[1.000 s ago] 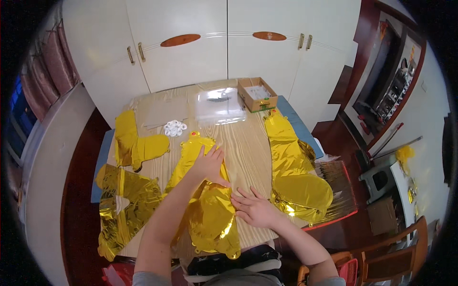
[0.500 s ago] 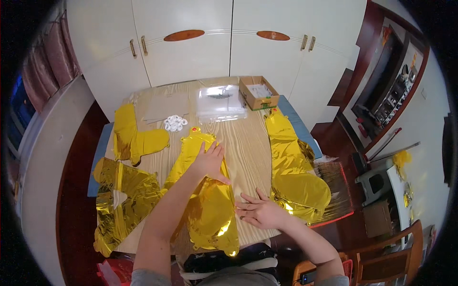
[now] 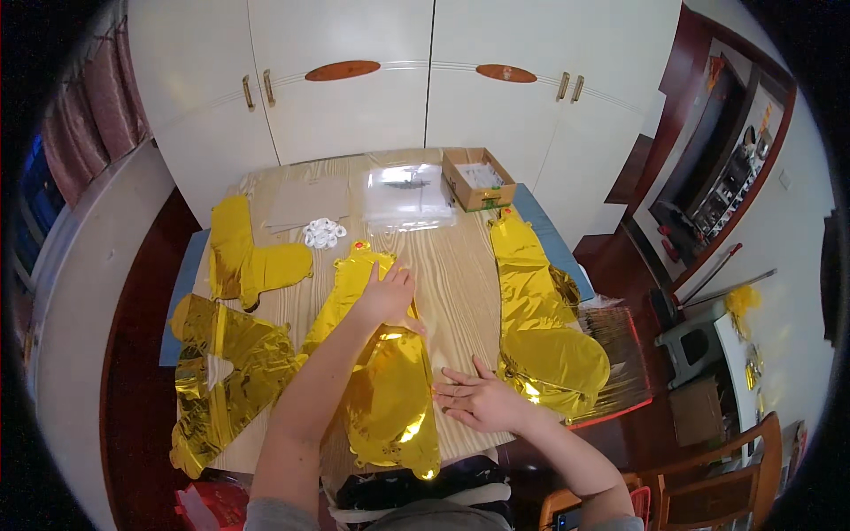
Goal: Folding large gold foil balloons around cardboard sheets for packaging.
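Note:
A flat, shiny gold foil balloon point(image 3: 390, 403) lies folded in the middle of the table, running down to the near edge. My left hand point(image 3: 390, 299) rests flat on its upper part, fingers spread. At the balloon's right edge my right hand point(image 3: 482, 398) lies with fingers stretched out, the fingertips at the foil and the palm over the wood. Both hands hold nothing. More gold foil balloons lie around: an L-shaped one point(image 3: 257, 261) at the far left, a crumpled one point(image 3: 235, 380) at the near left, and a long stack point(image 3: 540, 310) on the right.
Toward the back are a small pile of white rings point(image 3: 324, 234), grey card sheets point(image 3: 310, 202), clear plastic bags point(image 3: 409, 196) and an opened cardboard box point(image 3: 479, 180). White cabinets point(image 3: 341, 106) stand behind the wooden table point(image 3: 465, 283). A wooden chair point(image 3: 726, 473) is at the lower right.
The view has shifted slightly. Both hands keep nearly the same places on and beside the balloon, and nothing has been picked up or let go.

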